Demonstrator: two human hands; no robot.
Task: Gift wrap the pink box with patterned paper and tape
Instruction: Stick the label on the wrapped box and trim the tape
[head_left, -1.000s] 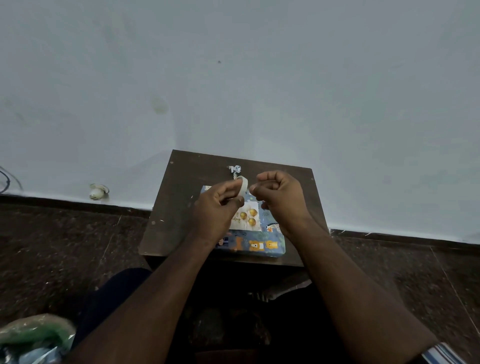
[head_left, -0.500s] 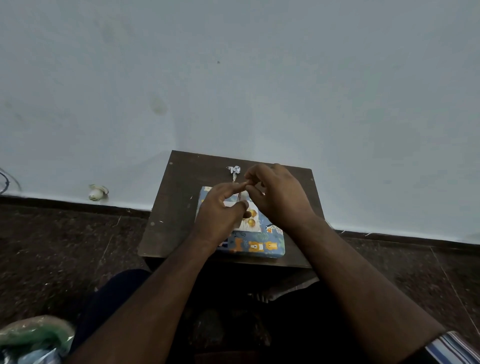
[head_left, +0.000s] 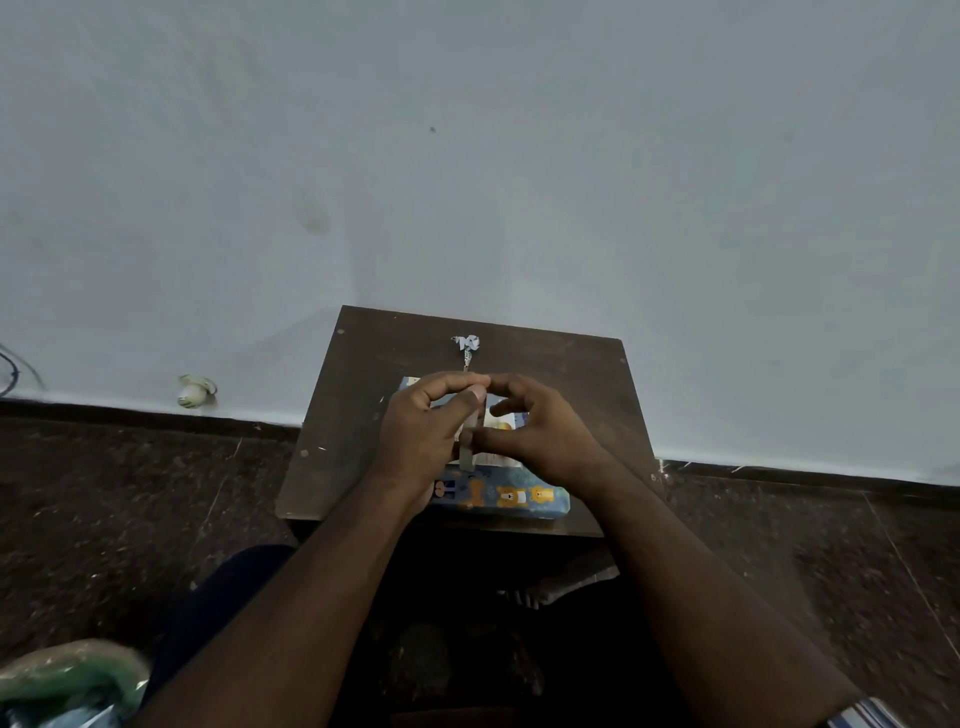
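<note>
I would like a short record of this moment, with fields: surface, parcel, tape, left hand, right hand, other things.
surface: small dark brown wooden table, set against a pale wall
parcel: flat box wrapped in blue animal-patterned paper, lying on the table
tape: short pale strip of tape, above the parcel
left hand: left hand pinches the strip's upper part
right hand: right hand pinches the strip lower down
other things: small patterned paper scrap on the table beyond the parcel; green plastic bag at lower left
</note>
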